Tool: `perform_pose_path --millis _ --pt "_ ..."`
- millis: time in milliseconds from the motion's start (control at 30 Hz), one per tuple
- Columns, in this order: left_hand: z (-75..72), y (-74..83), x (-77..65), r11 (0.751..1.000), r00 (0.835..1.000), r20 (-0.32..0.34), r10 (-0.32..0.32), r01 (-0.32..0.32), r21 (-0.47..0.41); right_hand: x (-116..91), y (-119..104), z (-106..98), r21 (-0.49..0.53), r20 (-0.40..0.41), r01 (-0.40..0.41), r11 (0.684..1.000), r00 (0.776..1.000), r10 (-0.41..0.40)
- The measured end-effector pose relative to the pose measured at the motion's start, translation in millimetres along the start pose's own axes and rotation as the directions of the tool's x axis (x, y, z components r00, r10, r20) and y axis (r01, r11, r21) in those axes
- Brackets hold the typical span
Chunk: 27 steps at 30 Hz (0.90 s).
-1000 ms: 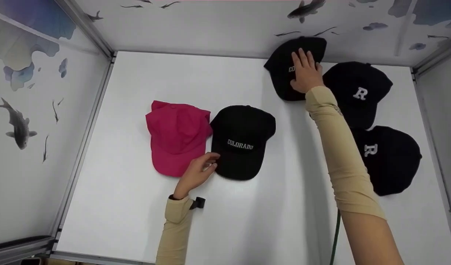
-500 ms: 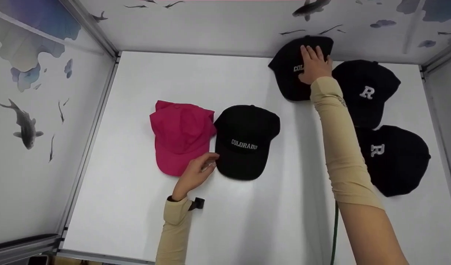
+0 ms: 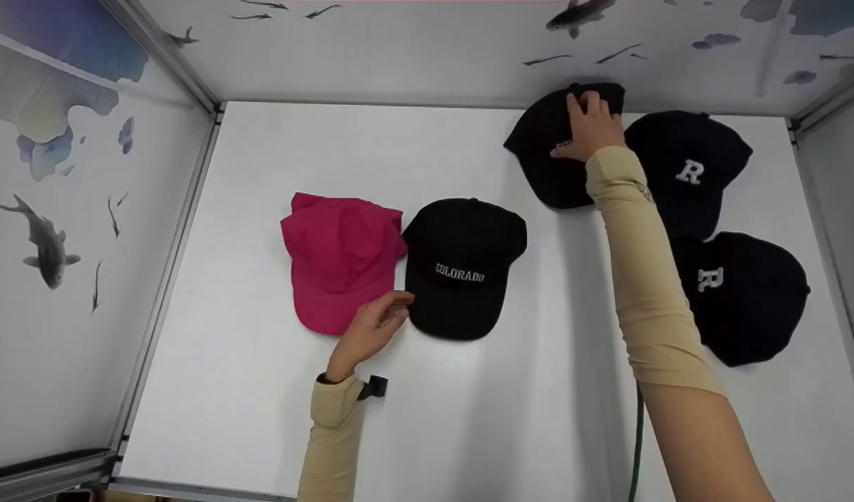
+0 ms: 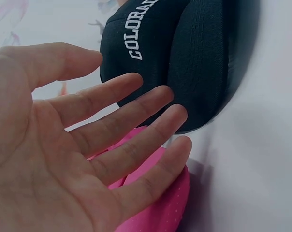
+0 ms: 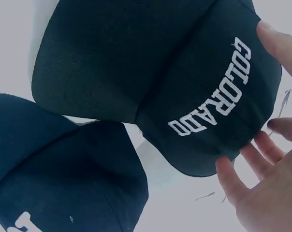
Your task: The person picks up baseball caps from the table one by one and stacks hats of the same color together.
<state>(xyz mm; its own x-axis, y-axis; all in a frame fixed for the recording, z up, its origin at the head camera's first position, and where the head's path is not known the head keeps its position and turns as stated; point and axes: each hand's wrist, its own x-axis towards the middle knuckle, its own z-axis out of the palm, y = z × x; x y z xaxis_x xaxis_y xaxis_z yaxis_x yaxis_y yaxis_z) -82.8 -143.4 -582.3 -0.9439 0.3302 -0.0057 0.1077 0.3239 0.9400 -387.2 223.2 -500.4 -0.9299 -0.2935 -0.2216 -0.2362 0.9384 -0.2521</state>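
Observation:
At the back of the table, my right hand [image 3: 594, 129] grips the crown of a black baseball cap [image 5: 97, 63] lettered COLORADO. In the right wrist view the thumb lies at one side of the crown and the fingers [image 5: 228, 176] bend over its far edge. My left hand [image 3: 371, 328] holds nothing; its fingers are relaxed and spread in the left wrist view. Its fingertips are beside the brim of a second black COLORADO cap [image 3: 461, 237]; whether they touch it I cannot tell. The pink cap [image 3: 339, 244] lies partly behind this hand, against the second black cap.
Two black caps with a white R, one at the back right [image 3: 684, 143] and one nearer [image 3: 758, 300], lie on the right; my right forearm partly covers them. White panels with painted fish enclose the white table [image 3: 210, 390]. A green cable [image 3: 636, 446] runs beside the right arm.
My right fingers, flat on the back cap before, have bent round its crown. That cap has shifted slightly toward me. The left hand has stayed in place.

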Motion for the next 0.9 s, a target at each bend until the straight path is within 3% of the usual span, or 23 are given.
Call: perform_pose_path --millis 267,533,900 --pt "2.6 4.7 -1.1 0.999 1.000 0.004 0.012 -0.012 -0.031 -6 1 -1 -0.069 0.045 -0.008 0.998 0.999 0.011" --pt "-4.7 41.4 -5.7 0.999 1.000 0.018 0.009 -0.008 -0.034 -11 -2 2 -0.117 0.084 0.007 0.993 0.996 0.003" --pt "-5.6 41.8 -15.0 1.000 1.000 -0.002 0.001 -0.001 -0.023 -22 23 7 0.089 0.079 -0.018 0.996 0.997 0.011"
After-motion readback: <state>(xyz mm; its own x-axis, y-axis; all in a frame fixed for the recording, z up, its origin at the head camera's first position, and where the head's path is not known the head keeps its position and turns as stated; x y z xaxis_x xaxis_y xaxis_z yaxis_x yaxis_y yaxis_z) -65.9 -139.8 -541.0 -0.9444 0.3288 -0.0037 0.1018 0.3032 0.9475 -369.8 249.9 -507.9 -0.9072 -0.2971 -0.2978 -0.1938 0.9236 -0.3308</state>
